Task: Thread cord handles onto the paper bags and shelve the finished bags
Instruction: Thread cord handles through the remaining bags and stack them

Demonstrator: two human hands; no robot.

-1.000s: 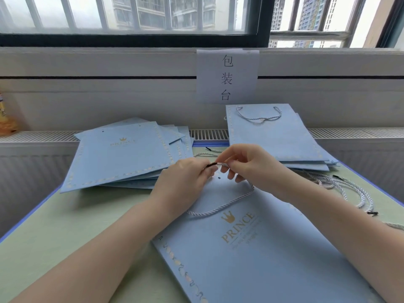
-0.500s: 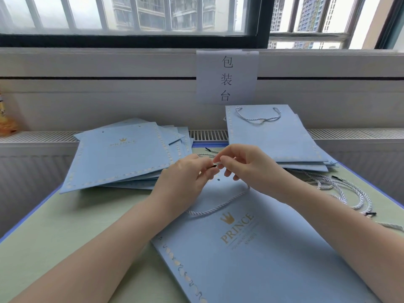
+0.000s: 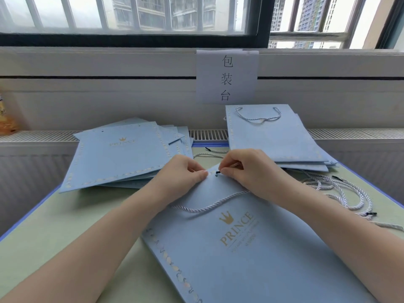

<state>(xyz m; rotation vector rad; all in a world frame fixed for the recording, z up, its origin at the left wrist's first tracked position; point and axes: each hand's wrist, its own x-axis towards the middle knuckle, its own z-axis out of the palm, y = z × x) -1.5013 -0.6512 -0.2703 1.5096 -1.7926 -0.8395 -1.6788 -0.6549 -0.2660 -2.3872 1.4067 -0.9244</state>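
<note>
Flat blue bag (image 3: 251, 248) lies under both hands. Left hand (image 3: 181, 173) pinches its top edge; right hand (image 3: 242, 169) pinches the cord (image 3: 209, 206) tip at the hole — cord loops across the bag. 2 bag stacks (image 3: 122, 158) behind.

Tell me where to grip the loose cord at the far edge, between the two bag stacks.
Probably pinch the loose cord just behind its black tip, coming from above. That stiff end lies free on the table; the right hand hides the rest.
</note>
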